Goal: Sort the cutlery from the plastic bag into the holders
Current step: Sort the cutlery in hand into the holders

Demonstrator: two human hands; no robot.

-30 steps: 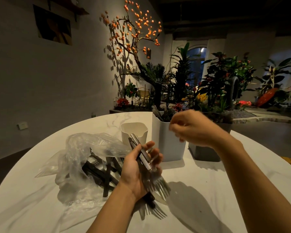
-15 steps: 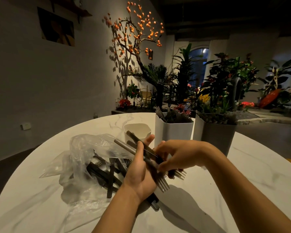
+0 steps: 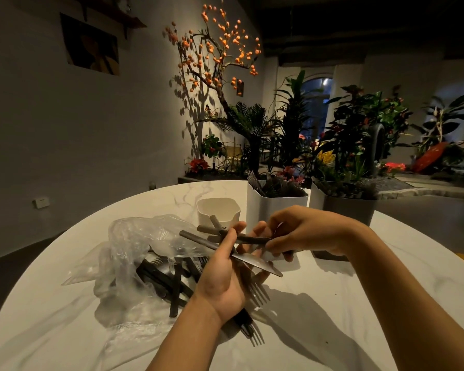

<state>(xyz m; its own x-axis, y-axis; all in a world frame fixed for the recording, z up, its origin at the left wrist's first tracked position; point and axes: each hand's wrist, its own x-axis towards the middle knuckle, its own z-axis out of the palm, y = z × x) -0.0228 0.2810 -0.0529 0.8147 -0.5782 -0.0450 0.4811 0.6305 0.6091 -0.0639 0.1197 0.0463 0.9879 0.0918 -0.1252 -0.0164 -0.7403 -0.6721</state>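
Cutlery bundle (image 3: 248,263) gripped in left hand (image 3: 223,285) above counter (image 3: 319,317); one dark handle (image 3: 252,239) pinched by right hand (image 3: 306,231). Bag (image 3: 134,253) lain left. Handle lettering unreadable.

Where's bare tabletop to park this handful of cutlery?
Bare marble lies right of the left hand, in front of the grey holder, toward the table's near right edge. Crowded: the plastic bag at left, and the small cup and white holder behind.
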